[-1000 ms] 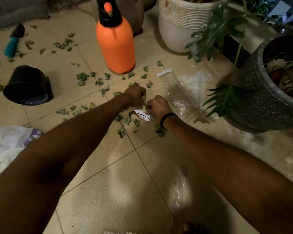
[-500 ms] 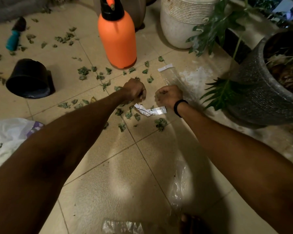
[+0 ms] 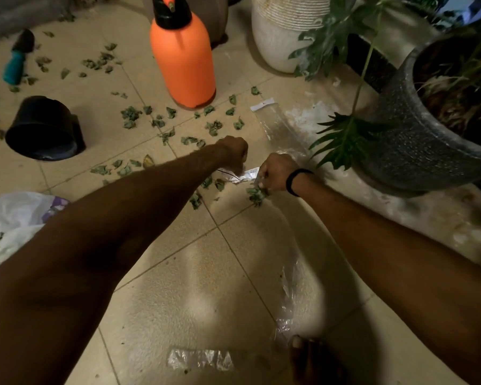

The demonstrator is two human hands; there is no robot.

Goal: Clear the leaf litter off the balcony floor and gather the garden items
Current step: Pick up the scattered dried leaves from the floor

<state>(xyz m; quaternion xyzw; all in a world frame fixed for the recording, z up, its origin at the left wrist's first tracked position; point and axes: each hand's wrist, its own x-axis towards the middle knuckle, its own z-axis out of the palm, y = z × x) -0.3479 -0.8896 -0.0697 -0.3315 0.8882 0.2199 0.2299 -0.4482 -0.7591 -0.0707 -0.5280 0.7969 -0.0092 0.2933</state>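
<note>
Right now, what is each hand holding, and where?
Right hand: a clump of dry leaves, bunched in its fingers, plus the white paper scrap by its right end. Left hand: curled at the scrap's left end; its grip is hidden.

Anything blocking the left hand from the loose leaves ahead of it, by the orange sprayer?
Nothing visible. Only floor tile lies between the left hand and those leaves; the orange sprayer stands beyond them.

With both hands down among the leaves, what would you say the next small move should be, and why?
Probably scoop up the leaf clump with the right hand: it lies right under that curled hand, beside the paper scrap that runs across to the left hand, so it looks like the nearest litter.
</note>
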